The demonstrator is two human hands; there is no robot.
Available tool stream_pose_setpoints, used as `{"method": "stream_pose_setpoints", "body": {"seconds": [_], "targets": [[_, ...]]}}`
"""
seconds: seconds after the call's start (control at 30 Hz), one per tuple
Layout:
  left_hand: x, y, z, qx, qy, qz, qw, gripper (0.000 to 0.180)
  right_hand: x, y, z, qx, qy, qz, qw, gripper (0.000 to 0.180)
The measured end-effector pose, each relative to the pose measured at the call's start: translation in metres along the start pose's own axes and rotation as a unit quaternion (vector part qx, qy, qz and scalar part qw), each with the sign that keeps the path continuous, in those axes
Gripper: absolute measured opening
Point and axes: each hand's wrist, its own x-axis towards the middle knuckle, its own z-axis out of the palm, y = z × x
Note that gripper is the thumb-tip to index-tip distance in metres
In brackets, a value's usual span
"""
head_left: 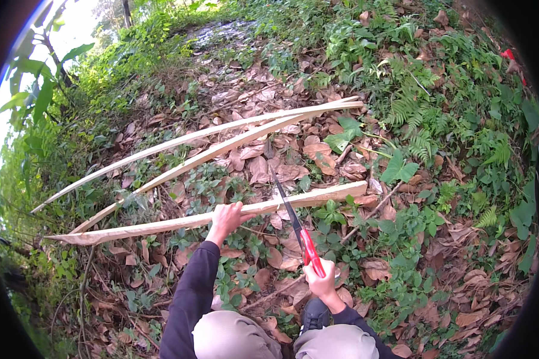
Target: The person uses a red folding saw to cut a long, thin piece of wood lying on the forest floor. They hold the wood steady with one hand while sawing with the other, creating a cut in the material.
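The left hand (226, 216) is closed around a long, pale split strip of wood (317, 197), its fingers (236, 207) wrapped over the upper edge near the strip's middle; the strip runs almost level across the view, from a tapered point at the left to a squarer, cut end at the right, held just above the leaf litter. The right hand (321, 281) grips the red handle of a hand saw with a narrow dark blade (286, 203); its fingers are shut tight about the handle, and the blade slants up and to the left, crossing the held strip just to the right of the left hand; whether the teeth touch the wood cannot be told.

Beyond the held strip, two more long pale wooden strips (233, 136) lie on the ground; they meet at their far right ends and spread apart toward the left, bowed by the lens. The ground (401, 287) is covered in dry brown leaves (317, 152), with low green plants and ferns (413, 110) thick on the right and a leafy bush at the left rim. Both forearms come up from the lower edge in dark sleeves (191, 293); the person's knees in light grey trousers (230, 335) show at the bottom, with a dark shoe (313, 314) between them, just below the right hand.
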Motion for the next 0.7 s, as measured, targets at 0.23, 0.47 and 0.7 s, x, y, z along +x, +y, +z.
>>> {"method": "stream_pose_setpoints", "body": {"seconds": [0.23,0.47,0.7], "targets": [[-0.011,0.012,0.008,0.026,0.089,0.007,0.996,0.057,0.086,0.014,0.036,0.006,0.014,-0.015,1.0,0.027],[-0.019,0.011,0.011,0.052,0.1,0.019,0.993,0.047,0.105,-0.005,0.03,0.02,-0.008,0.079,0.997,0.026],[-0.051,0.032,0.024,0.066,0.082,-0.003,0.994,0.042,-0.01,-0.01,-0.004,-0.031,-0.002,0.043,0.999,0.022]]}}
